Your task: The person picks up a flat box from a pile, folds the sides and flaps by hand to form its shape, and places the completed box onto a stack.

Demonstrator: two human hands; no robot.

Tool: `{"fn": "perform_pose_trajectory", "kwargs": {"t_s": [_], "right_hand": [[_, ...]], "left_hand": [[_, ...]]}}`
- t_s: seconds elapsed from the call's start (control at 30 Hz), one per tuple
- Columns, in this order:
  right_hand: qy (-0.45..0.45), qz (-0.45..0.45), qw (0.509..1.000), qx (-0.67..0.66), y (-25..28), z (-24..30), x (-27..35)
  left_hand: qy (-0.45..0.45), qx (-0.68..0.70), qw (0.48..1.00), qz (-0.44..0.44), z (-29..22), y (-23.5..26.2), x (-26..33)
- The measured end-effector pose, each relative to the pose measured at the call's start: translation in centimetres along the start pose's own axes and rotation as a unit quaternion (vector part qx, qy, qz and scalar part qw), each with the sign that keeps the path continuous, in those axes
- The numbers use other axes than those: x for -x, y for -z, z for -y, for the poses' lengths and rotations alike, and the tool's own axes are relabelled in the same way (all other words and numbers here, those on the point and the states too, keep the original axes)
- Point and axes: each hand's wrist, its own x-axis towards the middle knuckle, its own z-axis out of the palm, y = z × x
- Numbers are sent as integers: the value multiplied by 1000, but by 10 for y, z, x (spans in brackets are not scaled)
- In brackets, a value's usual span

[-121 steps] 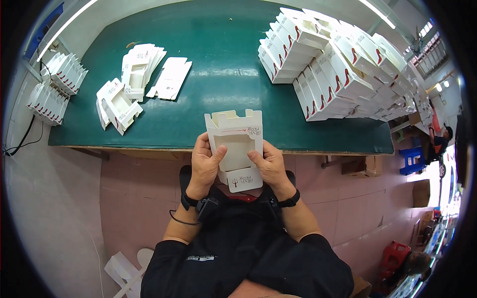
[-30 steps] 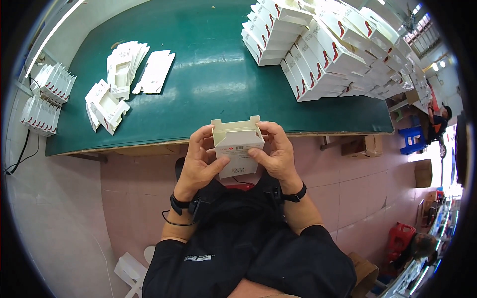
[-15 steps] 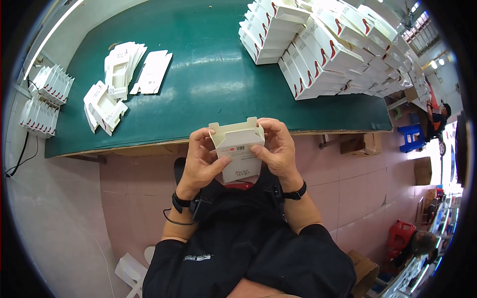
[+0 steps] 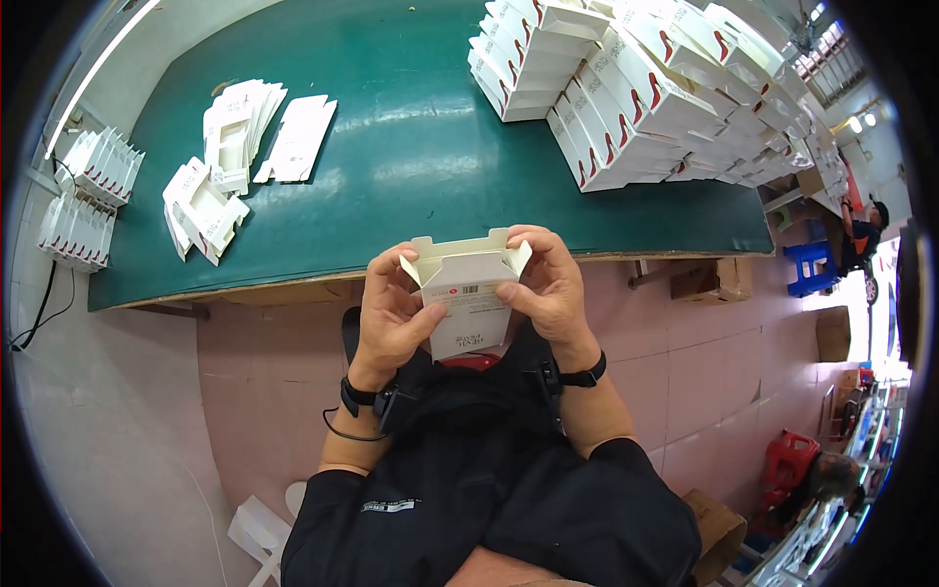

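Note:
Between my two hands is a white cardboard box point(image 4: 473, 318), held upright in front of my body near the table's front edge. Its top end stands open, with a flap up at the back and side flaps spread outward. My left hand point(image 4: 396, 311) grips the left side, thumb on the printed front face. On the right side, my right hand point(image 4: 548, 293) holds it the same way, thumb near the upper right corner of the front. The fingers behind the box are partly hidden.
Flat white cartons point(image 4: 235, 132) lie in piles at the left of the green table point(image 4: 411, 157). Stacked white boxes point(image 4: 626, 108) with red shoe prints fill its right side. More boxes point(image 4: 83, 230) stand far left. A blue stool point(image 4: 810, 269) and a brown carton point(image 4: 719, 284) are right.
The side flaps of the box's open end have spread farther outward. Both hands keep their hold, with the left hand shifted slightly left.

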Motion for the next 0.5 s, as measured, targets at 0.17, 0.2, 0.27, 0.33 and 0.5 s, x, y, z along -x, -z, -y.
{"fn": "perform_pose_trajectory", "kwargs": {"t_s": [0.17,0.2,0.27,0.33,0.5], "right_hand": [[7,-6,999,-51,-1,-2,-1],[10,-9,998,-63,-2,-2,-1],[13,-11,997,-75,-2,-3,-1],[25,-3,996,-80,-2,-6,-1],[14,10,993,-113,-2,-6,-1]], "left_hand": [[-28,11,999,-13,2,0,0],[-27,12,999,-13,3,0,0],[-52,8,999,-8,5,0,-1],[-65,6,998,-6,5,0,-2],[-96,11,995,13,6,1,-4]]}}
